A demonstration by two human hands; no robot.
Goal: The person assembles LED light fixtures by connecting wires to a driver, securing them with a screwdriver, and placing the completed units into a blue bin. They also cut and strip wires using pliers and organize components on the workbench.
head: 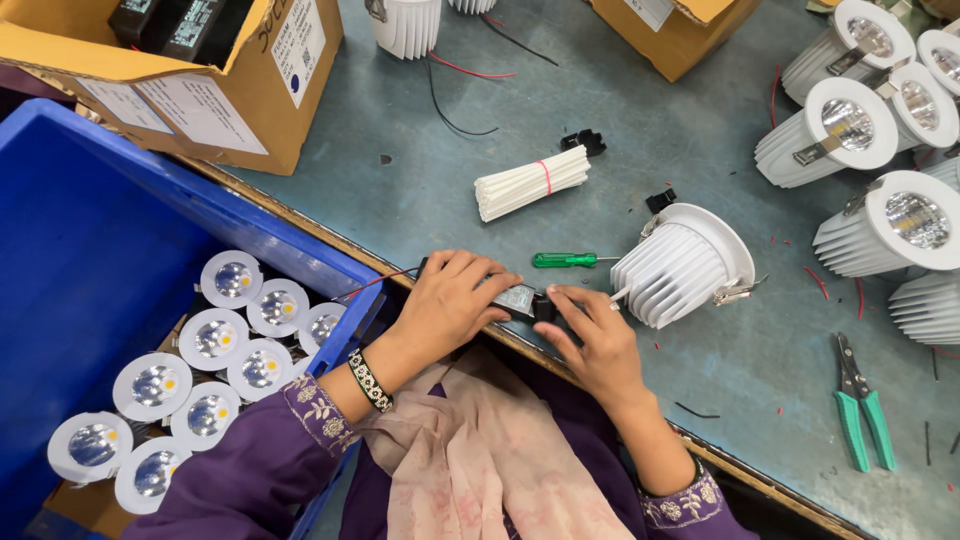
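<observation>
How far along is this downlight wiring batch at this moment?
Done, apparently: a crowd of downlights in the blue bin. In hand: left hand and right hand grip a small black driver box beside one ribbed white downlight. Left, seemingly: more downlights waiting at the right.

Black driver box: mostly covered by the left hand; only its right end shows.
Upper-right downlights: cut off by the frame's right edge.
Cardboard box, top centre: upper part out of frame.
Blue crate: left side cropped.
Box labels: print too small to tell.
</observation>
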